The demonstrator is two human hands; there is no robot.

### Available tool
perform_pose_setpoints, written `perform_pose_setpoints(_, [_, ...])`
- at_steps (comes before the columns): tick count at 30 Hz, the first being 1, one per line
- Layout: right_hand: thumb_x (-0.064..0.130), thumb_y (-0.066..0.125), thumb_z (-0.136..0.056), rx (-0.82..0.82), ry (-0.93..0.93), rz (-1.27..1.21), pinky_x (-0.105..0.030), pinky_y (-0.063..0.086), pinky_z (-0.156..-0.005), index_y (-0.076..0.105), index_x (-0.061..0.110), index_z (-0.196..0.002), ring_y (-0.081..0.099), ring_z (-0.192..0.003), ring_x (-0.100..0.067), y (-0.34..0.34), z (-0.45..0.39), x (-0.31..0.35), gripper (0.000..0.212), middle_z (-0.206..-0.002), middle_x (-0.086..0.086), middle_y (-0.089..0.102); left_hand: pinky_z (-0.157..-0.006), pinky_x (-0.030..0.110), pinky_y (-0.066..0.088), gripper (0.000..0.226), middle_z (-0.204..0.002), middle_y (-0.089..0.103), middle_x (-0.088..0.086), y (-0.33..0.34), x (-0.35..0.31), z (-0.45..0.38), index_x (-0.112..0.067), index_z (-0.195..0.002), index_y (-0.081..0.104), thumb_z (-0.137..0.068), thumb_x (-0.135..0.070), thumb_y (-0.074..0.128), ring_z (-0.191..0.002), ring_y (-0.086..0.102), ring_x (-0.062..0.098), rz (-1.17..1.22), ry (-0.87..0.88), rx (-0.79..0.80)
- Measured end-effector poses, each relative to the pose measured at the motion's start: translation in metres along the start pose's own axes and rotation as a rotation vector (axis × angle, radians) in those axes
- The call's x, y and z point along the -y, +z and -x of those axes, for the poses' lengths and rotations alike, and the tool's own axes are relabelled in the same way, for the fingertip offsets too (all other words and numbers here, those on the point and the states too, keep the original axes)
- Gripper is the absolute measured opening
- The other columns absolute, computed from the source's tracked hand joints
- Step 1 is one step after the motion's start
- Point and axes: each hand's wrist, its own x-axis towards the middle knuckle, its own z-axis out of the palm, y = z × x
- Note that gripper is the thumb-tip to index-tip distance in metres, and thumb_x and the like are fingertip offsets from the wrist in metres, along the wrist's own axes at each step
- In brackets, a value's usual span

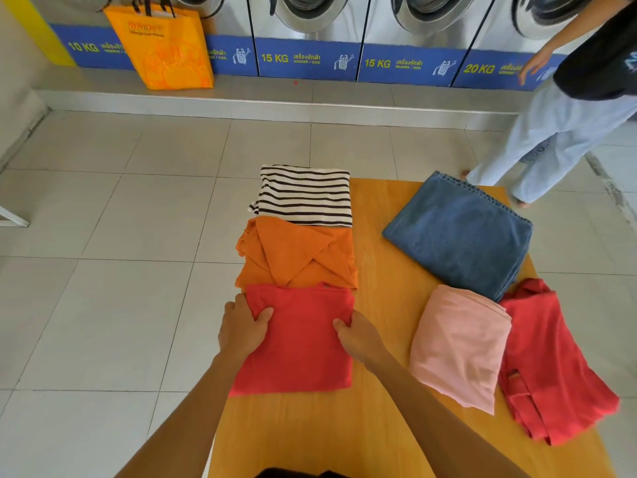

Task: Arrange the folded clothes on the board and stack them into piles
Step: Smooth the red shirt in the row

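Both hands, left [241, 329] and right [358, 336], grip clamped on red folded shirt [296, 343] lying between them.

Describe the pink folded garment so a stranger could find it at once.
Start at the yellow wooden board and look to its right side, nearer than the folded jeans. The pink garment lies there, partly overlapping a crumpled red garment. It is the only pale pink piece.
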Motion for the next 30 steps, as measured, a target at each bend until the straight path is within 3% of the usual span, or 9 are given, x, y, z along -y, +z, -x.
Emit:
perform_pose_setpoints(6, [0.059, 0.042, -0.093, -0.104, 0.015, 0.215, -0.043, 0.056, -0.08, 0.061, 0.018, -0.102, 0.067, -0.091, -0.024, 0.009, 0.009, -0.012, 0.047, -0.099, -0.002, 0.069, -0.084, 0.047, 0.054, 0.056, -0.117, 0.053, 0.01, 0.003, 0.009, 0.009, -0.013, -0.131, 0.045, -0.09, -0.049, 0.059, -0.103, 0.06, 0.031, 0.045, 0.004, -0.07])
perform_pose_setpoints(14, [0.055, 0.042, -0.095, -0.124, 0.03, 0.236, -0.038, 0.053, -0.075, 0.061, 0.017, -0.104, 0.067, -0.095, -0.026, 0.009, 0.022, -0.007, 0.044, -0.1, -0.003, 0.068, -0.09, 0.048, 0.051, 0.06, -0.122, 0.055, 0.015, -0.001, 0.008, 0.015, -0.01, -0.132, 0.045, -0.088, -0.045, 0.063, -0.111, 0.056, 0.034, 0.029, 0.017, -0.106])
perform_pose_setpoints(19, [0.042, 0.048, -0.091, -0.146, 0.024, 0.141, -0.032, 0.046, -0.06, 0.059, 0.016, -0.08, 0.063, -0.07, -0.02, 0.006, 0.036, -0.017, 0.03, -0.078, -0.001, 0.066, -0.091, 0.05, 0.051, 0.059, -0.131, 0.049, 0.016, -0.006, 0.009, 0.038, -0.011, -0.138, 0.042, -0.084, -0.02, 0.064, -0.12, 0.046, 0.033, 0.151, 0.049, -0.229])
perform_pose_setpoints(22, [0.031, 0.051, -0.092, -0.158, 0.003, 0.083, -0.033, 0.047, -0.058, 0.064, 0.014, -0.08, 0.065, -0.068, -0.018, 0.006, 0.055, -0.023, 0.025, -0.075, -0.001, 0.07, -0.093, 0.048, 0.052, 0.052, -0.135, 0.046, 0.012, -0.003, 0.003, 0.063, -0.015, -0.134, 0.046, -0.085, -0.018, 0.063, -0.125, 0.042, 0.03, 0.179, 0.119, -0.261])
perform_pose_setpoints(25, [0.026, 0.05, -0.092, -0.169, -0.002, -0.01, -0.039, 0.056, -0.067, 0.069, 0.013, -0.083, 0.071, -0.072, -0.02, 0.002, 0.074, -0.033, 0.025, -0.076, -0.001, 0.074, -0.098, 0.045, 0.049, 0.042, -0.133, 0.048, 0.006, 0.008, -0.005, 0.088, -0.022, -0.126, 0.054, -0.085, -0.018, 0.063, -0.128, 0.042, 0.027, 0.192, 0.213, -0.215])
perform_pose_setpoints(30, [0.023, 0.051, -0.096, -0.224, 0.043, -0.244, -0.029, 0.051, -0.061, 0.068, 0.013, -0.092, 0.074, -0.077, -0.021, -0.014, 0.112, -0.046, 0.02, -0.087, -0.001, 0.076, -0.1, 0.038, 0.046, 0.031, -0.122, 0.051, -0.002, 0.034, -0.022, 0.114, -0.026, -0.112, 0.061, -0.083, -0.014, 0.063, -0.123, 0.04, 0.02, 0.179, 0.395, -0.169])
